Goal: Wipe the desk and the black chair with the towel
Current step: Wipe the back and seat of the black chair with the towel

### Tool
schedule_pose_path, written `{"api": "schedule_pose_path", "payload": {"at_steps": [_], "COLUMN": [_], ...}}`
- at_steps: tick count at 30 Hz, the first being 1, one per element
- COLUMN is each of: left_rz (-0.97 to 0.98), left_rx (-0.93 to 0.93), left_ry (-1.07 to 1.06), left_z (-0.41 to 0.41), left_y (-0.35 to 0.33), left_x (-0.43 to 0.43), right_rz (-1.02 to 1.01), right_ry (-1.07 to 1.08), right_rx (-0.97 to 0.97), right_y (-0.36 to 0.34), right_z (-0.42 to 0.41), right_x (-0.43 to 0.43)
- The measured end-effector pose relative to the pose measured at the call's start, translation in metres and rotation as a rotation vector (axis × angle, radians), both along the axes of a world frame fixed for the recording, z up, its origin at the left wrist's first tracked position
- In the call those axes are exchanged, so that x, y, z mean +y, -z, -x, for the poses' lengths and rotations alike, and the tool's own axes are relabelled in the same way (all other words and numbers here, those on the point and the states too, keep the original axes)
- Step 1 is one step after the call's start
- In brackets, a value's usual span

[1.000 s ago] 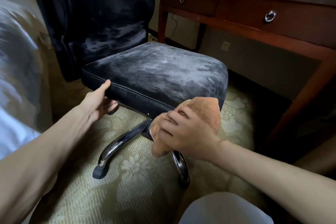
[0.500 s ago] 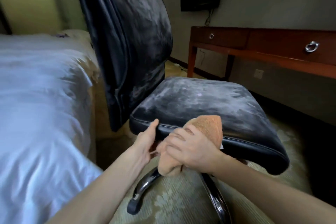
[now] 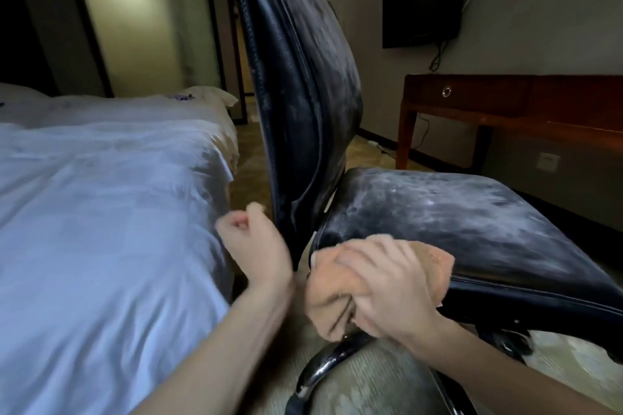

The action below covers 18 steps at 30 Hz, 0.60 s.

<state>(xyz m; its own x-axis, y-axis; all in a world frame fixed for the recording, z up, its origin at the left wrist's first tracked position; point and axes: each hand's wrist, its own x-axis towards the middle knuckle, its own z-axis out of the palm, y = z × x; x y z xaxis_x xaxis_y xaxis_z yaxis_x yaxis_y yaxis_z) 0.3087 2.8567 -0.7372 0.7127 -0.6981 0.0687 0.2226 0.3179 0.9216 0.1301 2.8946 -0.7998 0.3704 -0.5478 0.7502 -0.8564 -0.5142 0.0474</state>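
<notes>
The fingers (image 3: 365, 258) of the right hand (image 3: 391, 293) were curled over the bunched towel (image 3: 435, 263), clamping it against the near edge of the black chair (image 3: 455, 222). A hard push there could have swivelled or rolled the chair away, as nothing steadied it. The towel's loose end hung near the chrome base (image 3: 323, 364) and might have snagged. The left hand (image 3: 259, 246) hung clear of the chair, just beside the backrest's lower edge. It was blurred, with fingers seemingly curled on nothing and the wrist bent inward. The bed (image 3: 101, 195) lay close on its far side. The counter (image 3: 472, 94) stood well apart behind.
</notes>
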Motion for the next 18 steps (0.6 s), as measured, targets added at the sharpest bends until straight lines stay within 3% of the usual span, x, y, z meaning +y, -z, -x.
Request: {"api": "schedule_pose_path", "payload": {"at_steps": [2,5,8,10,14,15,16,17,18], "left_rz": [0.138,0.053,-0.044,-0.078,0.124,0.233,0.524,0.796,0.692], "left_rx": [-0.020,-0.004,0.021,-0.062,-0.270,-0.345,-0.206,-0.339,-0.282], "left_ry": [0.040,0.267,0.535,0.574,0.642,0.757,1.143,1.262,1.211], "left_z": [-0.021,-0.044,-0.047,-0.049,-0.052,-0.059,-0.064,-0.069,-0.072], "left_y": [-0.019,-0.006,0.008,0.017,0.007,0.001,-0.003,-0.002,0.005], "left_x": [-0.003,-0.018,-0.030,-0.028,-0.040,-0.041,-0.049,-0.062,-0.058], "right_rz": [-0.048,-0.152,-0.220,-0.222,-0.143,-0.119,-0.113,-0.130,-0.160], "right_ry": [0.042,0.062,0.056,0.030,0.046,0.064,0.083,0.104,0.129], "right_rx": [-0.248,-0.544,-0.668,-0.715,-0.737,-0.687,-0.615,-0.532,-0.453], "right_y": [-0.017,-0.047,-0.071,-0.082,-0.089,-0.082,-0.072,-0.060,-0.047], "right_z": [-0.007,-0.028,-0.051,-0.063,-0.090,-0.097,-0.103,-0.108,-0.111], "right_x": [0.002,0.001,-0.002,-0.007,-0.023,-0.026,-0.027,-0.028,-0.029]}}
